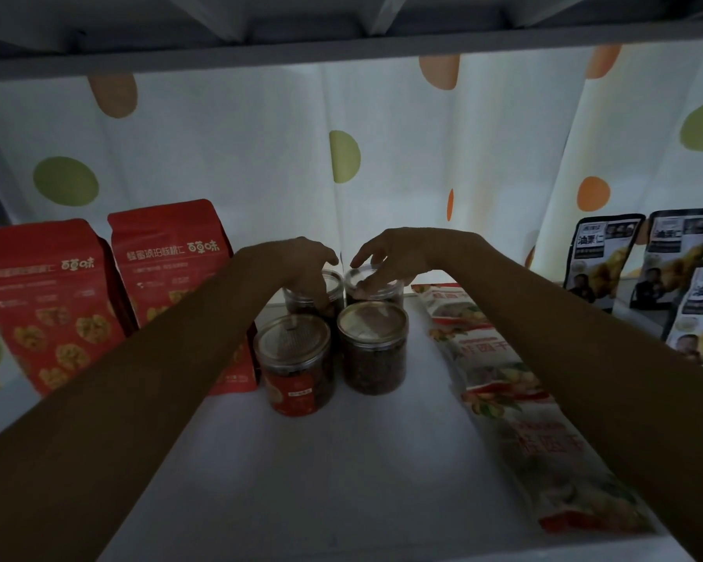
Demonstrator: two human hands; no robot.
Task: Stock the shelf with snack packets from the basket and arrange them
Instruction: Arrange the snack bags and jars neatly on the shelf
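Note:
Both arms reach deep into a white shelf (301, 472). My left hand (307, 263) grips the back left jar (333, 288) from above, fingers curled over its lid and side. My right hand (386, 257) rests its fingertips on the lid of the back right jar (386, 292). In front of them stand two more clear jars: one with a red label (295, 363) and one with dark contents (372, 346). Two red snack bags (49, 302) (171, 257) stand upright at the left. Pale packets with red print (516, 399) lie flat in a row at the right. The basket is out of view.
Black snack packets (601, 257) lean against the back at the far right. A white curtain with green and orange dots (260, 156) hangs behind the shelf. The grey upper shelf board (341, 50) runs low overhead. Bare shelf surface lies in front of the jars.

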